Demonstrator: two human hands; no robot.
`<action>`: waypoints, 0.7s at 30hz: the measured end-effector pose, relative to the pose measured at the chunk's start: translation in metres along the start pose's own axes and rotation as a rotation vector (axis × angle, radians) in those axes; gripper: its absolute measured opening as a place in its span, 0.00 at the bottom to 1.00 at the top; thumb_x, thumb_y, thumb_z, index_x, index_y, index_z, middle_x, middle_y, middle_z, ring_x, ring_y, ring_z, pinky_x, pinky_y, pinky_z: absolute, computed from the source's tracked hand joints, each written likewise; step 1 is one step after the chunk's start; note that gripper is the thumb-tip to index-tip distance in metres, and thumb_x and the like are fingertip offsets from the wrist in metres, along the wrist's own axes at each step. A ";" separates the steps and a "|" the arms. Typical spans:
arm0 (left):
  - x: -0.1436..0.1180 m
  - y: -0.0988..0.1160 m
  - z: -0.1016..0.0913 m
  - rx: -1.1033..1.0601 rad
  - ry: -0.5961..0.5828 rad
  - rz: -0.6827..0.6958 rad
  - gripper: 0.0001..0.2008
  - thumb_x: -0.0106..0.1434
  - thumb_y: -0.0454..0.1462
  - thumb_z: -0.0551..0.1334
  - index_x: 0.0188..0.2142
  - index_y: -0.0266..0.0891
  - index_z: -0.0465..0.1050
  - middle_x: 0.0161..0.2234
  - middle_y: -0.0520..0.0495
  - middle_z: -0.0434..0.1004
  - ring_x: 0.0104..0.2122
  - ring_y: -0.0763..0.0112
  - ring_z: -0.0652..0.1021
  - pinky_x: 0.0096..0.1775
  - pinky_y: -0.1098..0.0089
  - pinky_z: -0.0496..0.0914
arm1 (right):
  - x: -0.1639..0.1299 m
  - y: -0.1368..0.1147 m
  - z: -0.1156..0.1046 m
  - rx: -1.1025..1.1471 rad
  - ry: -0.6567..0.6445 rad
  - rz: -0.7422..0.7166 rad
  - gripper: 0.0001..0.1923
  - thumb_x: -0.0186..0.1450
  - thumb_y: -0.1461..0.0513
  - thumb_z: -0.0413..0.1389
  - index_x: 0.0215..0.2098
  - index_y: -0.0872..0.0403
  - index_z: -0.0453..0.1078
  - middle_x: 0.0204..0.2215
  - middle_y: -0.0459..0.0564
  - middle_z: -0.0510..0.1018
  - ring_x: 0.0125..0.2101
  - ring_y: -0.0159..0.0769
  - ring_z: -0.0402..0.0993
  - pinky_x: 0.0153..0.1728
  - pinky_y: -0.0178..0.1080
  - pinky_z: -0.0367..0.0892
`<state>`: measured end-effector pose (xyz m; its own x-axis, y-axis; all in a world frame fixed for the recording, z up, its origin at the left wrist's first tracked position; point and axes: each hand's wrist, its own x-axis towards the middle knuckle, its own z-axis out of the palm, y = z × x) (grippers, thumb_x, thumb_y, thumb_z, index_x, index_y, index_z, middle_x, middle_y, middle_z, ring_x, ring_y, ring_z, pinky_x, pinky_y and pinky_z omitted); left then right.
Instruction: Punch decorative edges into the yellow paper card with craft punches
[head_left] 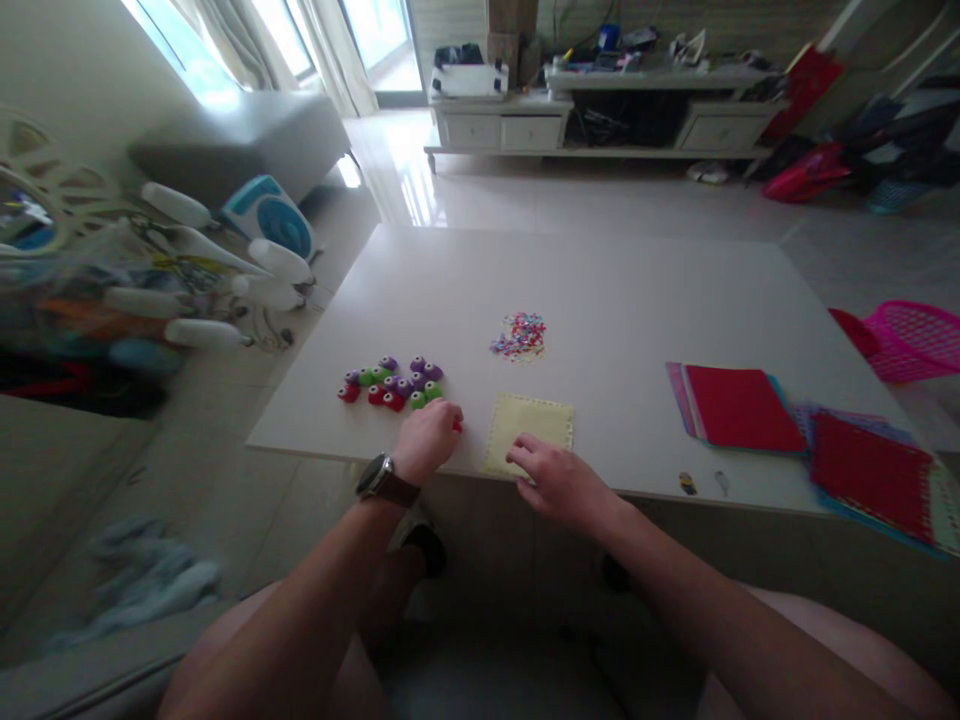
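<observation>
My left hand [429,440] is closed at the table's front edge, with a small red piece [457,426] showing at its fingertips. Just behind it stands a cluster of purple, green and red thread spools [394,382], each with a pale ring on top. A pale yellow felt square [531,417] with small notches or holes along its edges lies in front of me. Over its lower right part rests my right hand [561,480], fingers bent and thumb apart, with nothing visible between them. Whether those fingertips press on the felt is hard to see.
A heap of multicoloured sequins or beads [521,336] lies mid-table. To the right are a stack of felt squares [739,408] with red on top, another red pile [870,475] and two small items [687,484] near the edge. A pink basket [919,340] stands beyond.
</observation>
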<state>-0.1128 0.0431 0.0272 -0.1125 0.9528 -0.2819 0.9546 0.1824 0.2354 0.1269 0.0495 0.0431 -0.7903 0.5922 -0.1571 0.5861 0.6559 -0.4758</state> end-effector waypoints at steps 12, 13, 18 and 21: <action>0.015 -0.011 -0.009 0.094 0.140 -0.134 0.17 0.69 0.31 0.51 0.47 0.39 0.78 0.52 0.36 0.73 0.47 0.55 0.79 0.45 0.61 0.73 | -0.027 -0.038 0.027 -0.055 -0.209 -0.228 0.07 0.66 0.67 0.56 0.43 0.55 0.72 0.41 0.53 0.77 0.38 0.40 0.76 0.38 0.41 0.69; 0.013 -0.007 -0.011 0.113 0.149 -0.147 0.17 0.69 0.32 0.51 0.49 0.39 0.77 0.55 0.35 0.71 0.48 0.54 0.78 0.44 0.61 0.73 | -0.031 -0.042 0.032 -0.060 -0.225 -0.240 0.08 0.66 0.67 0.56 0.43 0.55 0.73 0.40 0.53 0.78 0.38 0.41 0.77 0.38 0.42 0.70; 0.001 0.047 -0.015 0.066 0.188 -0.017 0.18 0.68 0.35 0.58 0.57 0.38 0.70 0.62 0.33 0.65 0.48 0.55 0.78 0.44 0.62 0.75 | -0.050 -0.072 0.068 -0.081 -0.358 -0.226 0.04 0.64 0.65 0.61 0.37 0.55 0.78 0.34 0.54 0.82 0.35 0.45 0.80 0.38 0.48 0.74; -0.014 0.091 -0.001 -0.110 0.072 0.324 0.17 0.69 0.35 0.57 0.57 0.39 0.70 0.58 0.37 0.70 0.43 0.62 0.80 0.48 0.63 0.75 | -0.062 -0.091 0.080 0.026 -0.316 -0.182 0.02 0.63 0.62 0.66 0.33 0.49 0.78 0.32 0.49 0.82 0.33 0.41 0.80 0.36 0.46 0.75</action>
<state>-0.0247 0.0472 0.0539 0.1689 0.9794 -0.1106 0.9088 -0.1113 0.4020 0.1084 -0.0840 0.0265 -0.8997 0.2907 -0.3256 0.4295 0.7227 -0.5415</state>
